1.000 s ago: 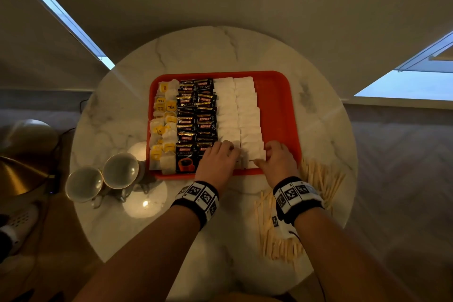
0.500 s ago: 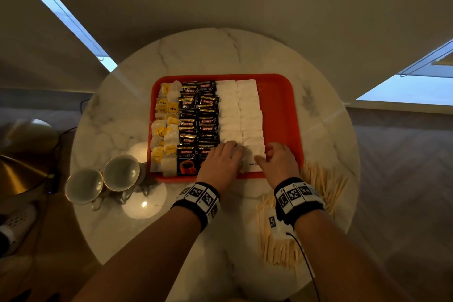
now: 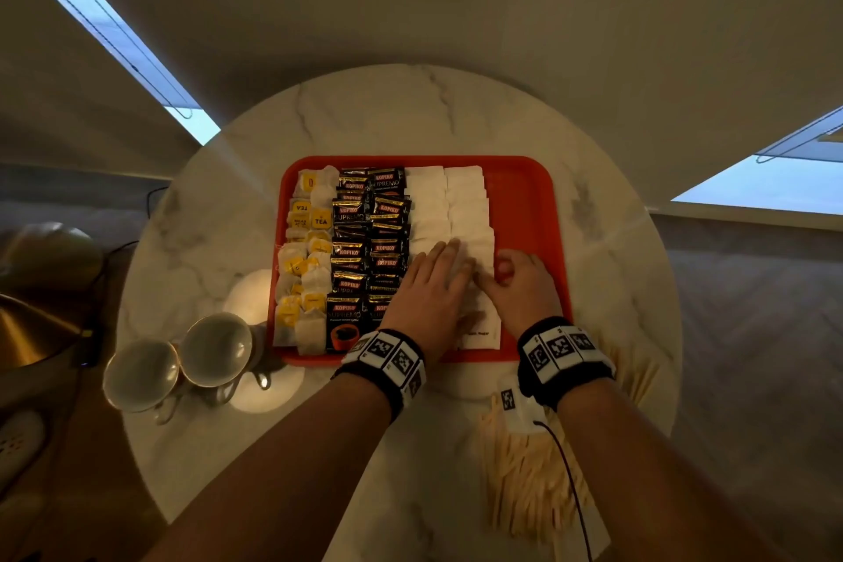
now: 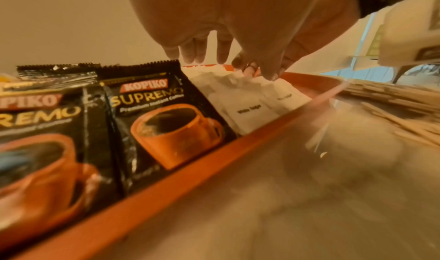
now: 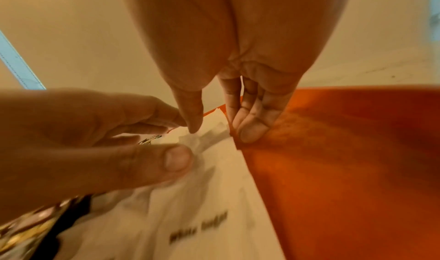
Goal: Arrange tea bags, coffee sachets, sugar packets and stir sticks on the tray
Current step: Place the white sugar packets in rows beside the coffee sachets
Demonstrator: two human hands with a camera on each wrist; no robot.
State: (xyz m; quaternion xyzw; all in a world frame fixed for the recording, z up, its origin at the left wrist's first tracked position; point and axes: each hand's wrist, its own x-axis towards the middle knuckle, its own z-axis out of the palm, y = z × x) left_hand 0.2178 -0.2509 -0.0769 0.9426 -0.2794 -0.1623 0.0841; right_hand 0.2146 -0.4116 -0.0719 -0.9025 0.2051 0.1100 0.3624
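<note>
As both hands slide up the tray (image 3: 524, 196), the flat left hand (image 3: 429, 287) and curled, empty-looking right hand (image 3: 520, 283) straighten 2 sugar packet rows (image 3: 449, 205).

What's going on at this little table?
A person is laying out drink supplies on a red tray. Tea bags, black coffee sachets and white sugar packets already lie in neat columns. The left hand lies flat on the sugar packets while the right hand works at their right edge. The wooden stir sticks are off the tray, piled on the marble table.
</note>
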